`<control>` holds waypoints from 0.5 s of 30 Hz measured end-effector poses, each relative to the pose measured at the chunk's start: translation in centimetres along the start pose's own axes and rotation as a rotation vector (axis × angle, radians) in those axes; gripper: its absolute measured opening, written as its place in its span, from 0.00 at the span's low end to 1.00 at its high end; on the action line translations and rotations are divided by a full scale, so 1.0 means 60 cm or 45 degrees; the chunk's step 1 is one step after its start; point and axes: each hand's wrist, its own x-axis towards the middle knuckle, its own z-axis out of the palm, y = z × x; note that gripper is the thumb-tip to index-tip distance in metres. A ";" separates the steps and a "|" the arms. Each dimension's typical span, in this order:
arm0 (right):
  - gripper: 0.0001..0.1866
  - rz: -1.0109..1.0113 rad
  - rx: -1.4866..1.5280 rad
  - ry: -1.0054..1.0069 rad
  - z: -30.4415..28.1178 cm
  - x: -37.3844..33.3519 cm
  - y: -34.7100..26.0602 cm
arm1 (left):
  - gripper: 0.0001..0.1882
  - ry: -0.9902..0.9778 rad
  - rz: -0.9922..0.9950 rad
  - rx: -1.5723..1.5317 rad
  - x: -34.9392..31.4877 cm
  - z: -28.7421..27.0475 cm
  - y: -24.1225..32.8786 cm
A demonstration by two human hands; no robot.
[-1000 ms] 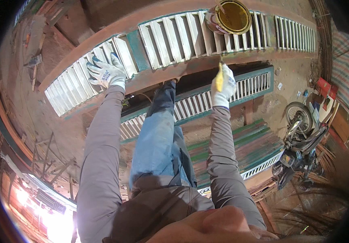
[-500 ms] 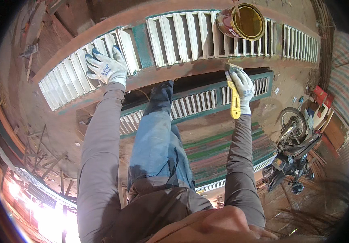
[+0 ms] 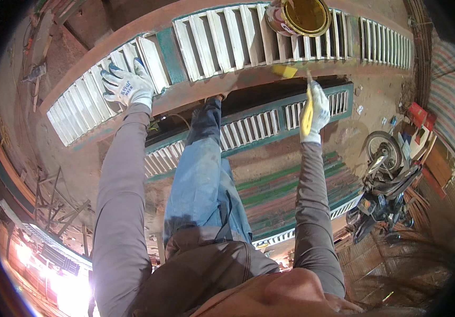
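Observation:
My left hand (image 3: 128, 87), in a white glove with blue fingertips, lies with fingers spread on the white slats (image 3: 82, 108) of a long louvred shutter panel. My right hand (image 3: 318, 110), gloved too, is closed around a paintbrush (image 3: 307, 117) with a yellow handle. The brush is turned nearly edge-on, its tip pointing up at the panel's brown near rail (image 3: 243, 80). A smeared yellow patch (image 3: 284, 71) shows at that rail, left of the brush tip; I cannot tell what it is. On the slats above stands a paint can (image 3: 305, 16), golden-yellow inside.
Below the panel lies a second louvred panel (image 3: 248, 126) with a green frame. Green and brown boards (image 3: 291, 185) lie on the ground nearer me. A motorbike (image 3: 386, 179) stands at the right, near a striped sheet (image 3: 452, 84). Wooden trestles (image 3: 61, 206) stand at the left.
My right hand has shifted slightly and turned the brush more edge-on. The yellow patch has appeared at the rail. My left hand stays on the slats. The whole view has shifted a little.

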 end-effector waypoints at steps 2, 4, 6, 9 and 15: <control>0.19 0.082 -0.067 -0.112 0.015 0.015 -0.009 | 0.43 0.016 -0.004 0.003 0.000 0.005 -0.001; 0.21 0.187 0.060 -0.231 0.025 0.007 -0.038 | 0.43 0.023 -0.014 0.033 0.000 0.008 -0.001; 0.20 0.145 0.005 -0.189 0.037 -0.002 -0.079 | 0.43 0.044 -0.020 0.003 -0.001 0.009 -0.001; 0.18 0.044 -0.088 -0.244 0.034 -0.022 -0.143 | 0.43 0.022 -0.025 -0.012 0.000 0.007 0.001; 0.22 -0.101 -0.068 -0.300 0.040 -0.065 -0.263 | 0.43 0.030 -0.024 -0.002 -0.001 0.005 0.001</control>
